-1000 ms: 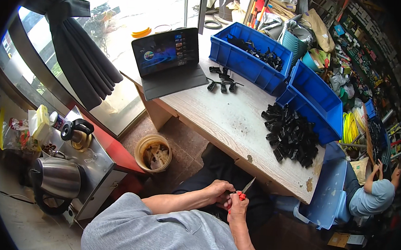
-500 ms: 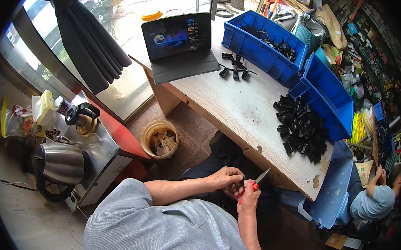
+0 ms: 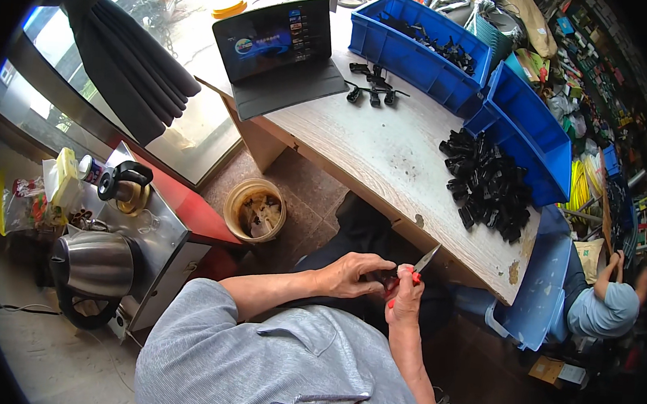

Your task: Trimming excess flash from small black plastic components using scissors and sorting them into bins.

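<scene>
My right hand point(image 3: 405, 307) grips a pair of scissors point(image 3: 417, 276) with red handles, the metal blades pointing up and to the right just off the desk's front edge. Close beside it is my left hand point(image 3: 348, 275), its index finger and thumb reaching toward the red handles with a gap between them. I can make out nothing held in it. On the desk point(image 3: 387, 150), a heap of small black plastic parts point(image 3: 487, 185) lies at the right. Several more black parts point(image 3: 374, 93) are set out near the tablet.
A tablet point(image 3: 274, 45) in a dark case stands at the desk's back left. Blue bins point(image 3: 416, 62) line the back; the left one holds black parts. A bucket point(image 3: 254, 235) sits on the floor, a kettle point(image 3: 98, 265) on the side cabinet. At far right another person point(image 3: 605, 308) works.
My left hand has gone from a closed pinch to spread finger and thumb, slightly to the left. The scissors stay in my right hand, a little higher. The whole view has shifted slightly.
</scene>
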Action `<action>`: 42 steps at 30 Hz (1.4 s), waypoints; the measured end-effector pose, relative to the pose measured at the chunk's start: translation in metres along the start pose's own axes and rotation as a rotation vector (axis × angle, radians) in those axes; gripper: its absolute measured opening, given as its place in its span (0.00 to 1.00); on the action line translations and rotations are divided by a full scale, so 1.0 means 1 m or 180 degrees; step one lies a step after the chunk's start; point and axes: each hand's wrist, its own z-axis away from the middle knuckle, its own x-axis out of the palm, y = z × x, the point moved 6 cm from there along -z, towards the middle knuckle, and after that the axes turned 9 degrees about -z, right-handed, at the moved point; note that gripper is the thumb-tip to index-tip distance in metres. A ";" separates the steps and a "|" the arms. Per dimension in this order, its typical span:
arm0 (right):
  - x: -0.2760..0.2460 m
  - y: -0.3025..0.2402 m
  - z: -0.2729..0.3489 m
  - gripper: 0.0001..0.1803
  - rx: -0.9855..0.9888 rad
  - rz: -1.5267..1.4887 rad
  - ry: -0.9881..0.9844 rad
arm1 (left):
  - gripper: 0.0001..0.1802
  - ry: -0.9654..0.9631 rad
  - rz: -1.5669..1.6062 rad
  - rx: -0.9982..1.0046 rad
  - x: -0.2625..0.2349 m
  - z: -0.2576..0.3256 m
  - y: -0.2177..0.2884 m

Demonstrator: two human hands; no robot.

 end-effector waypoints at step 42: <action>0.018 0.014 0.015 0.21 0.0777 0.1421 -0.0562 | 0.15 0.1616 0.1917 -0.1469 0.001 -0.031 -0.048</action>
